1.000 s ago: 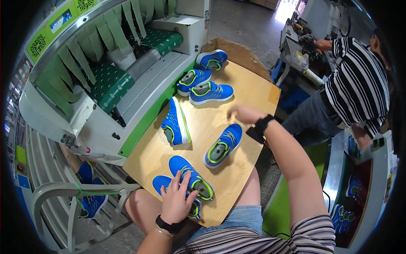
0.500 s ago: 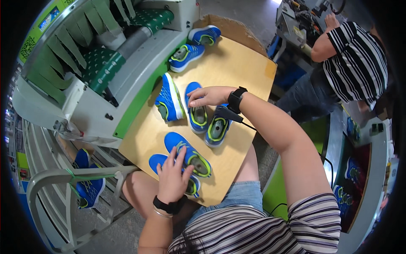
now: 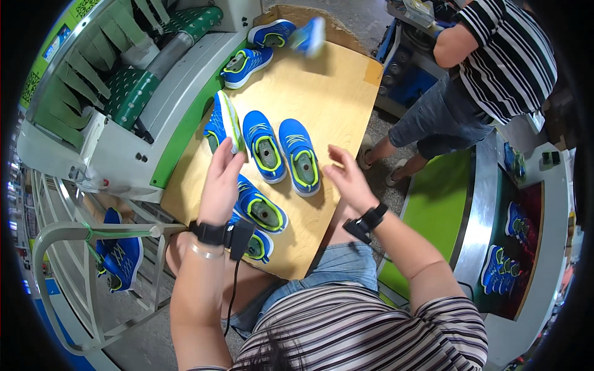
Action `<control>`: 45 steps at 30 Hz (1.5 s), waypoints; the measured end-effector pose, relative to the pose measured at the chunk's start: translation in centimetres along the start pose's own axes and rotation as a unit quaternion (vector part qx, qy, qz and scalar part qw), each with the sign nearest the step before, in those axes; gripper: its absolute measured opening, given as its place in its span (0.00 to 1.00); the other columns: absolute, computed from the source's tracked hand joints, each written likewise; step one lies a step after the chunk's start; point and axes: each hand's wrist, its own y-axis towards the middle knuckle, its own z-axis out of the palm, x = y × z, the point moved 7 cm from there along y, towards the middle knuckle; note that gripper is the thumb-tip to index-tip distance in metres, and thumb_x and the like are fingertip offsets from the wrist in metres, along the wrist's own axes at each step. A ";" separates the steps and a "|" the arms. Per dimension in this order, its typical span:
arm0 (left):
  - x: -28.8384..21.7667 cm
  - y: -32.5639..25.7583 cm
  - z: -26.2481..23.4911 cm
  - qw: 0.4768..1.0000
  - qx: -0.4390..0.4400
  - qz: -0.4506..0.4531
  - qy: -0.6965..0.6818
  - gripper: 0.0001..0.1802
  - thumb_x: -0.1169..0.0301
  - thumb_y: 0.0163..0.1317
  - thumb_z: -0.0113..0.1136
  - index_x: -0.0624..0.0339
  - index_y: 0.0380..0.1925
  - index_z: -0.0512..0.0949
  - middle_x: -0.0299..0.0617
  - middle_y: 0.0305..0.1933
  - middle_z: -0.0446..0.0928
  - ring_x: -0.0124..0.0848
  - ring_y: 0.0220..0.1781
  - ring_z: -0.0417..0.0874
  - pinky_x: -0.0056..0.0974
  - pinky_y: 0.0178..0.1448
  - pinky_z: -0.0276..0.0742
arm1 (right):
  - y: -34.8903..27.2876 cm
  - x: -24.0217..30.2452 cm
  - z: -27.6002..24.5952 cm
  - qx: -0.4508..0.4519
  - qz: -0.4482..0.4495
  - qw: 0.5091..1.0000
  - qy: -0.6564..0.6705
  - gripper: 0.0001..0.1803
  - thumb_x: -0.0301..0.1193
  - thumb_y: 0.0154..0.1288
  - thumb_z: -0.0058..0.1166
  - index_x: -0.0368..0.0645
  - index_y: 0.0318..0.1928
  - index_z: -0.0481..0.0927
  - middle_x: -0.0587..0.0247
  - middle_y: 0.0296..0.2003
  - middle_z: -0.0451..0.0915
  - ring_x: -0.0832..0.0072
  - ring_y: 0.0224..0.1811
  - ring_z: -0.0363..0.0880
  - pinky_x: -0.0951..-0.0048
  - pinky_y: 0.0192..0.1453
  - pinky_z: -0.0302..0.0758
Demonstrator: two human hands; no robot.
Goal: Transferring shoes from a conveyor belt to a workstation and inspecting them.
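My left hand (image 3: 221, 185) has its fingers stretched out, the tips overlapping the lower end of a blue sneaker (image 3: 216, 123) that lies on its side; whether they touch I cannot tell. Empty and with fingers apart, my right hand (image 3: 350, 179) hovers just right of an upright blue sneaker (image 3: 299, 154) with lime trim. A matching sneaker (image 3: 263, 145) stands to that one's left. Closer to me are another sneaker (image 3: 261, 207) and one more (image 3: 257, 244), partly hidden by my left hand and wristband. A motion-blurred blue and white shoe (image 3: 309, 37) appears above the table's far end.
Two sneakers stand along the wooden table's (image 3: 334, 93) far left edge, beside a machine (image 3: 167, 93) with green strip curtains. A metal rack (image 3: 93, 232) holds shoes at left. On the right are a green-sided machine (image 3: 433, 210) and a co-worker in a striped shirt (image 3: 507, 55).
My left hand has lifted from the near sneakers toward the tilted one. My right hand has drawn back from the middle pair, now side by side. A blurred shoe has appeared at the far end.
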 end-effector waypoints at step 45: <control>-13.7 8.0 -9.4 0.907 -0.283 0.271 0.153 0.39 0.70 0.68 0.58 0.59 0.75 0.50 0.53 0.76 0.53 0.41 0.78 0.53 0.45 0.78 0.47 | 38.5 4.9 5.6 -0.126 0.023 0.875 -0.467 0.21 0.50 0.65 0.50 0.54 0.48 0.86 0.55 0.58 0.79 0.53 0.68 0.65 0.36 0.69 0.57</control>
